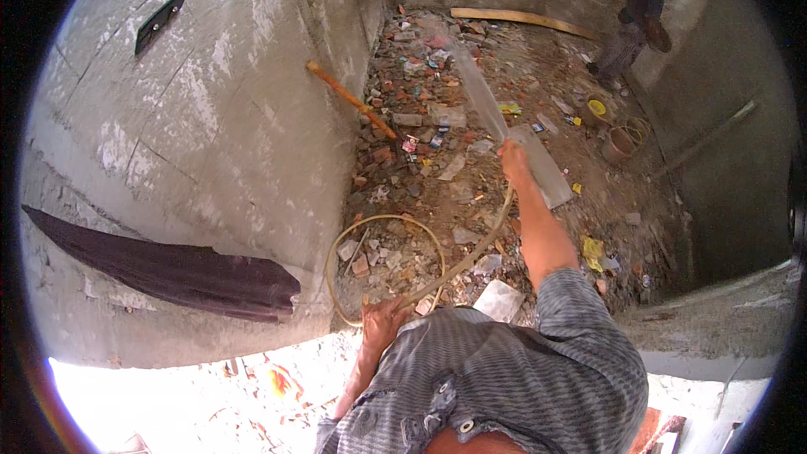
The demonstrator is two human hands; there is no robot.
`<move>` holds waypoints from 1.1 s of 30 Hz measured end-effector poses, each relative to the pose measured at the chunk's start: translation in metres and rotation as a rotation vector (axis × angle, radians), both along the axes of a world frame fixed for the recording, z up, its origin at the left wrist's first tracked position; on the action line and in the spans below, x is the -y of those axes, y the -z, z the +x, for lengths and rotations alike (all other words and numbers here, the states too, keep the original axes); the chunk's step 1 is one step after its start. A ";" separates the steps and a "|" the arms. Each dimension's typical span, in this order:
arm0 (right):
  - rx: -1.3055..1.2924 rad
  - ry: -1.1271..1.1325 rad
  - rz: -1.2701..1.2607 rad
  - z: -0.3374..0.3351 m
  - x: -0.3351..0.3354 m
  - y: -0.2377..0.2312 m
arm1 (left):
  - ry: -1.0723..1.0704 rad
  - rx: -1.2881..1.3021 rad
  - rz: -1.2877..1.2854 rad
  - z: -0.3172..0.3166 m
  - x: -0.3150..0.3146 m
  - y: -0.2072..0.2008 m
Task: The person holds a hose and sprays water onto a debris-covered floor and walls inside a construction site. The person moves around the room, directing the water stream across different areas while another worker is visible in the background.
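A pale yellow hose (pixel 475 259) runs between my two hands and hangs in a wide loop in front of my left side. My right hand (pixel 511 160), arm stretched forward, is closed round its front end. A fan of water (pixel 479 88) spreads from there toward the rubble (pixel 420 67) at the far end. Close to my waist, my left hand (pixel 384 319) is closed on the hose where the loop begins. Below my right hand a flat grey slab (pixel 546 172) lies on the ground.
Broken bricks and litter cover the floor. An orange-brown pole (pixel 349 99) leans on the plastered left wall (pixel 210 118). A plank (pixel 521 20) lies along the back. Buckets (pixel 620 145) stand near the right wall (pixel 723 143), with another person (pixel 635 21) beyond. Dark cloth (pixel 168 269) hangs at left.
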State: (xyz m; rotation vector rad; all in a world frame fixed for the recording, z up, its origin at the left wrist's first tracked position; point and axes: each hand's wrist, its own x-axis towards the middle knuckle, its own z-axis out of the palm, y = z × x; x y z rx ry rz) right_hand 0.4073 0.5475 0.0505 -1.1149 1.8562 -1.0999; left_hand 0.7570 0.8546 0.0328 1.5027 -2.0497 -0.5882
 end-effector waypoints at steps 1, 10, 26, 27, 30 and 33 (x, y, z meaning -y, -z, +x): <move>0.002 0.001 -0.007 0.001 0.004 0.000 | 0.005 0.003 -0.012 0.000 0.001 -0.001; -0.087 -0.077 0.107 0.013 0.008 0.002 | -0.045 -0.042 -0.010 0.005 0.004 -0.006; 0.176 -0.071 0.405 -0.007 -0.016 0.069 | 0.057 -0.043 0.122 0.012 -0.005 -0.003; 0.179 -0.075 0.496 -0.004 -0.017 0.060 | 0.053 -0.068 0.106 0.015 -0.003 -0.009; 0.149 -0.048 0.486 0.002 -0.022 0.047 | 0.072 -0.087 0.137 0.012 -0.001 -0.020; 0.074 -0.058 0.434 0.002 -0.021 0.055 | 0.114 -0.025 0.095 0.014 0.003 -0.018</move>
